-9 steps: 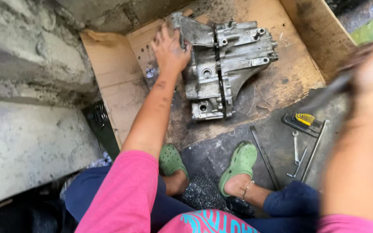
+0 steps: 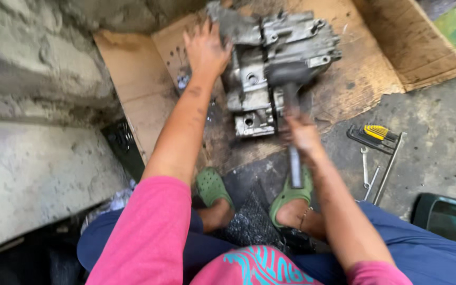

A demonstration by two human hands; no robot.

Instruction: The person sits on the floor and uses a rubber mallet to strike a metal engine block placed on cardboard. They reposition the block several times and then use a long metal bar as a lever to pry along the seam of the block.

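hammer head [image 2: 286, 74]: motion-blurred, outline unclear.
right hand [image 2: 303, 134]: blurred; grip on handle not readable.
metal casing [image 2: 270, 58]: top edge cut off by frame.
tools [image 2: 376, 140]: too small to identify individually.
dark container [image 2: 449, 216]: cut off at right edge.

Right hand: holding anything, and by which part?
Yes: the right hand grips a hammer around mid-handle, head against the metal engine casing. The left hand lies flat on the casing, holding nothing.
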